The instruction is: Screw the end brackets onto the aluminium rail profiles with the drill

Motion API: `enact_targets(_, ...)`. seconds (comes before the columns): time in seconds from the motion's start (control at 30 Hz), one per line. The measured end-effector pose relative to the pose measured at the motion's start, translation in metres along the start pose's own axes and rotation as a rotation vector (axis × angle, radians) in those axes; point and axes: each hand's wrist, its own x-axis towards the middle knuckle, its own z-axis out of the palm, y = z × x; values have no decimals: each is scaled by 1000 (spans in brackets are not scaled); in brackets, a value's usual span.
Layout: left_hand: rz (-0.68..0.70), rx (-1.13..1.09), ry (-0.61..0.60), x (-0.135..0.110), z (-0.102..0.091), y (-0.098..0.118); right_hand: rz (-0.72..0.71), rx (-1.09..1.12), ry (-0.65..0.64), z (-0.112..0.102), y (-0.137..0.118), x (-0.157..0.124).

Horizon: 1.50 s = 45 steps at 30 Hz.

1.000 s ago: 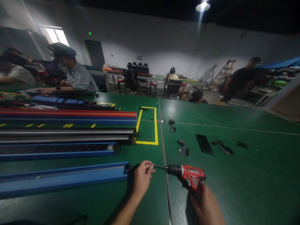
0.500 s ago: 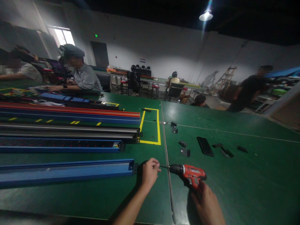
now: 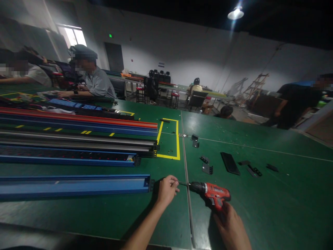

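My right hand (image 3: 231, 225) is wrapped round the handle of a red and black cordless drill (image 3: 217, 193), its chuck pointing left. A long thin dark bit (image 3: 183, 183) sticks out of the chuck. At the bit's far end, the fingers of my left hand (image 3: 167, 189) are pinched together; whether they grip only the bit's tip or also a small screw is too small to tell. Just left of that hand lies a blue channel-shaped profile (image 3: 78, 185) with a black end piece (image 3: 151, 185).
More long profiles, including an orange-edged one (image 3: 104, 119), lie at the left. Small black brackets (image 3: 207, 169) and a flat black phone-like slab (image 3: 230, 163) are on the green table (image 3: 273, 205). A co-worker in grey (image 3: 100, 83) sits across, another person (image 3: 293, 100) stands at right.
The view has shifted slightly, so the table items sit a little differently in frame. Both hands keep their hold at the drill and bit. The person at right has moved further right.
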Motion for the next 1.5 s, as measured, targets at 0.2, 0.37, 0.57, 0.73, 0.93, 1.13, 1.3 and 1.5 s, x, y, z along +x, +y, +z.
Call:
enact_targets(0.2,17,-2,14,-2,1,-1,-7,-7,18,1,-1,-1)
enact_targets(0.37,13,25,10,-3,3,-3,-12,-10,9,-1,-3,-1)
enact_targets(0.57,25,52,61,-3,3,-4,-10,-12,35,0,-3,-1)
enact_targets(0.73,26,82,63,-2,3,-4,-19,4,33,2,-1,-3)
enact_targets(0.93,121,219,42,-2,4,-7,-34,16,18,0,-2,-4)
enact_targets(1.13,215,370,5,2,-2,-2,-13,52,18,-2,-5,-4)
enact_targets(1.3,295,385,-51,5,-8,3,6,35,21,-2,-4,-2)
enact_targets(1.5,304,318,-9,-8,-12,4,52,49,14,-2,-3,-2)
